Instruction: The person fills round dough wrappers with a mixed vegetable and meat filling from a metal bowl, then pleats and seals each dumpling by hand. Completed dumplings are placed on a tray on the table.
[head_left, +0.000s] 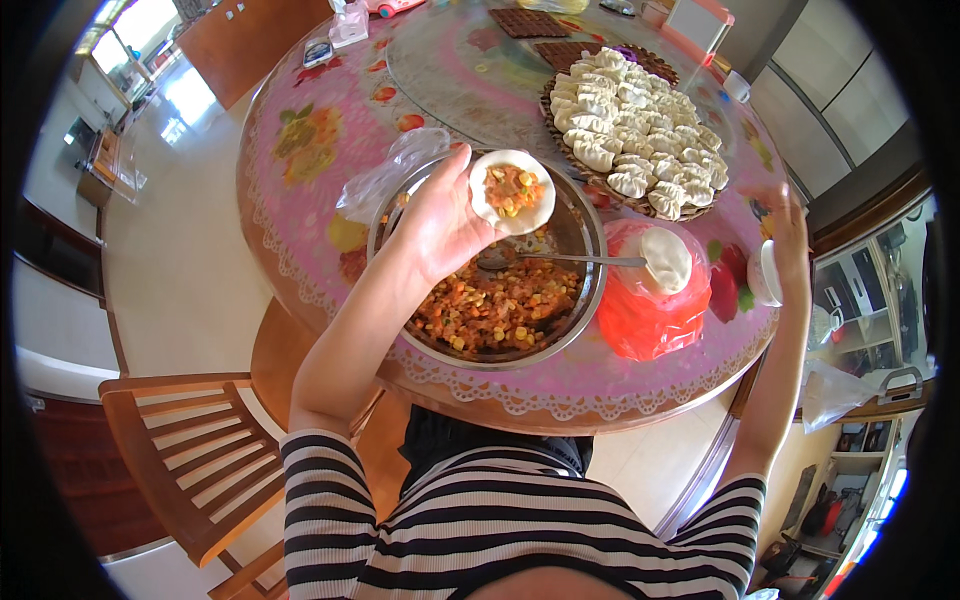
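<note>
My left hand (442, 217) is raised over a steel mixing bowl (600, 300). It holds a round dumpling wrapper (481, 202), and a mound of chopped filling (514, 191) with corn lies on the dough. More of this filling covers the bottom of the bowl, where a metal spoon (585, 259) rests with its handle over the right rim. At the table's right edge, my right hand (787, 225) is beside a small white bowl (763, 274), its fingers extended and slightly blurred; nothing shows in it. Whether it touches that bowl is unclear.
Pleated dumplings (637, 127) crowd a woven tray (559, 139) at the back right. A wrapper (666, 260) lies on a red plastic bag (652, 322). Crumpled clear plastic (390, 169) sits behind the mixing bowl. A wooden chair (195, 450) stands at the left.
</note>
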